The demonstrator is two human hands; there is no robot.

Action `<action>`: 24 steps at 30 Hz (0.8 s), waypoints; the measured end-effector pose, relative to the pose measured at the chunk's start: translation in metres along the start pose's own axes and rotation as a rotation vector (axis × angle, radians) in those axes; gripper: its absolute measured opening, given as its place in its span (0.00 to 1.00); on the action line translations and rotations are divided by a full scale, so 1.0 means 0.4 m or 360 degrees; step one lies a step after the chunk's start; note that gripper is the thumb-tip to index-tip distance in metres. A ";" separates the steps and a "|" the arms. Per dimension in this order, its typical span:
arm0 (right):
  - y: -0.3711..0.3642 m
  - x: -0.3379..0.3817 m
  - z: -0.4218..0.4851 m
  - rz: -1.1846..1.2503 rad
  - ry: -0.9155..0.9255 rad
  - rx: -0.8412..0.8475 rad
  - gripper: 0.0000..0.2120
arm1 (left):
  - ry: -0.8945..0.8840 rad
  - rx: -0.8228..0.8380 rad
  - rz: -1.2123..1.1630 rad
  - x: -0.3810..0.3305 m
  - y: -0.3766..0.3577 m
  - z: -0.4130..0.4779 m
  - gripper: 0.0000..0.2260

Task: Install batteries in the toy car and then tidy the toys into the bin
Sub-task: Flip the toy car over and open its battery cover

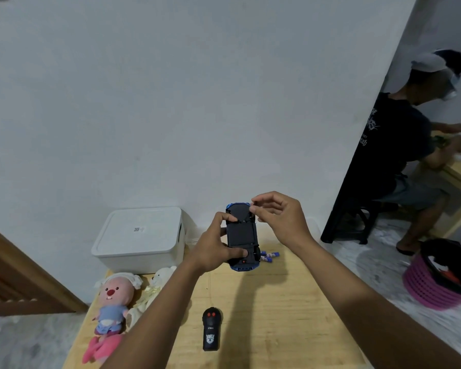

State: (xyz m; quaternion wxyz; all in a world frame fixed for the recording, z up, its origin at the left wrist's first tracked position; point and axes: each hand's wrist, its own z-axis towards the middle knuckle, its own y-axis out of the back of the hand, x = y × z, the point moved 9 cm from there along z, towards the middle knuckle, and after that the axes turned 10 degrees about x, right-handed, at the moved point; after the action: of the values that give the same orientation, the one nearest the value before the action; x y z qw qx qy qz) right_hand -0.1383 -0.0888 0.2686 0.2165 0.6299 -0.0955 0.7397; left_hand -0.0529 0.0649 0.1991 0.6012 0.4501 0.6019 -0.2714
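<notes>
Left hand (216,247) grips toy car (242,234) underside-up; right hand (278,218) alongside.

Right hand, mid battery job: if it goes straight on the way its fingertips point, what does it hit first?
The right hand points left at the upturned blue plastic toy car gripped by the left hand. It would probably meet the car's far end first, though depth is unclear.

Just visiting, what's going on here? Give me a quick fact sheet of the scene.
Left hand: grips toy car, underside facing the camera
Right hand: fingertips at the car's far end; grip unclear
Batteries: on table, behind the car
Remote: on table
Bin: lid on
Pink soft toy: lying in front of bin
</notes>
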 end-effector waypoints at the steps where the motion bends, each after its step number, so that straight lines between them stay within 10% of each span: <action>1: -0.002 -0.009 -0.003 0.0014 -0.0007 0.0007 0.06 | 0.0004 0.0000 0.0005 0.005 -0.001 -0.001 0.30; 24: 0.034 -0.206 0.020 -0.0103 -0.0500 0.0020 0.09 | 0.0176 -0.0019 -0.0014 0.140 -0.034 0.039 0.30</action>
State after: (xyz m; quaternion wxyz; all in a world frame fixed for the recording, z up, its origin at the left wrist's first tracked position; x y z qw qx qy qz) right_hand -0.1279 -0.1209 0.1916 0.2187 0.7420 -0.1031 0.6252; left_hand -0.0501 0.0574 0.1398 0.5686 0.4581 0.6378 -0.2451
